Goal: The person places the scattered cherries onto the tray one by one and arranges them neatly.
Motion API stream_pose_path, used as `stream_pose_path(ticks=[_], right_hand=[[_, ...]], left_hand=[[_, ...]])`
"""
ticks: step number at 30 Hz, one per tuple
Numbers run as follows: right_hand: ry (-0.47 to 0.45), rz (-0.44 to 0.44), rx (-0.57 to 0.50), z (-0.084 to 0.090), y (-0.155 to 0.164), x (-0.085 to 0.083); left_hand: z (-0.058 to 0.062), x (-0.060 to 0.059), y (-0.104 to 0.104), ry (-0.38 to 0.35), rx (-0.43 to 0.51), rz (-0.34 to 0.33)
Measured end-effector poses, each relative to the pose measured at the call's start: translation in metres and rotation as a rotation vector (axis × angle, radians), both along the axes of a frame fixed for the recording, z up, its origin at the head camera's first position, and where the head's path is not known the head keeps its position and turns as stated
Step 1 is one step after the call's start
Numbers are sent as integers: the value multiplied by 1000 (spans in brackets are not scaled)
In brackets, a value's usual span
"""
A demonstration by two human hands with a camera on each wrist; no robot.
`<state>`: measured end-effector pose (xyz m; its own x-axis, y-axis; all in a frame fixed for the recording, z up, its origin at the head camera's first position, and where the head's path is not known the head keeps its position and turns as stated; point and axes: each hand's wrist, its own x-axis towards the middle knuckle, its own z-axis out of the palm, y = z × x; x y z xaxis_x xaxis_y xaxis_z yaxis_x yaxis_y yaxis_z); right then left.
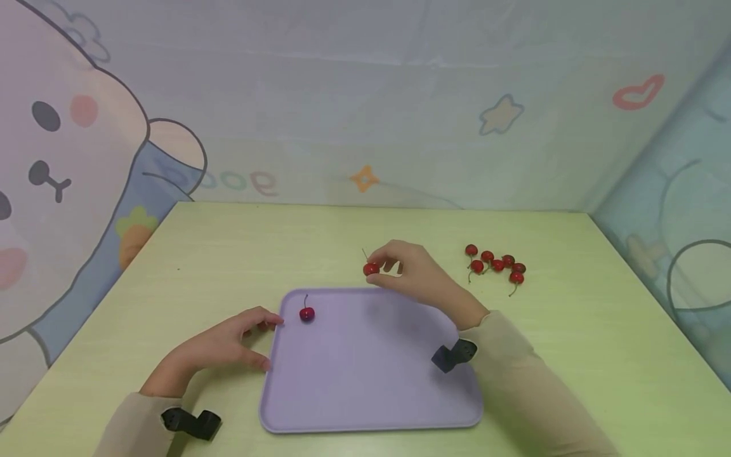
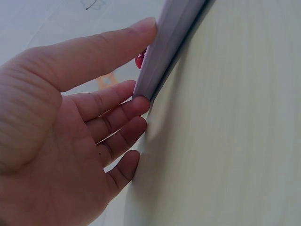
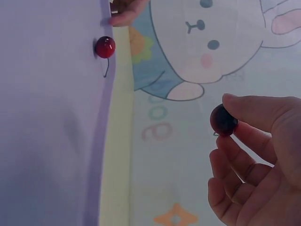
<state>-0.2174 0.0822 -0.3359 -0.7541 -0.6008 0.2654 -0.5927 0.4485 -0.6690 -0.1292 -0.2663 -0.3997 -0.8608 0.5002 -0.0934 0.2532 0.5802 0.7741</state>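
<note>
A lilac tray (image 1: 371,381) lies on the pale green table (image 1: 571,355). One red cherry (image 1: 306,313) with a stem sits near the tray's far left corner, also seen in the right wrist view as a cherry (image 3: 105,47) on the tray (image 3: 47,117). My right hand (image 1: 384,265) pinches a second cherry (image 1: 371,268) between thumb and fingers just above the tray's far edge; the held cherry (image 3: 223,120) hangs in the air. My left hand (image 1: 263,339) rests on the table with straight fingers touching the tray's left edge (image 2: 164,37).
Several loose cherries (image 1: 495,263) lie in a cluster on the table to the right of my right hand. A cartoon-printed cloth wall (image 1: 365,95) encloses the table on the back and sides.
</note>
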Motion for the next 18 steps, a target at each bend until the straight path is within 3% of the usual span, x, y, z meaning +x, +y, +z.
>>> stream_pose_path(ticks=[8,18], right_hand=[[-36,27,51,-15,-29,1],[-181,46,95,-33,-51,5]], left_hand=[[0,0,1,8,1,-8],[-1,-1,1,6,-12,-3]])
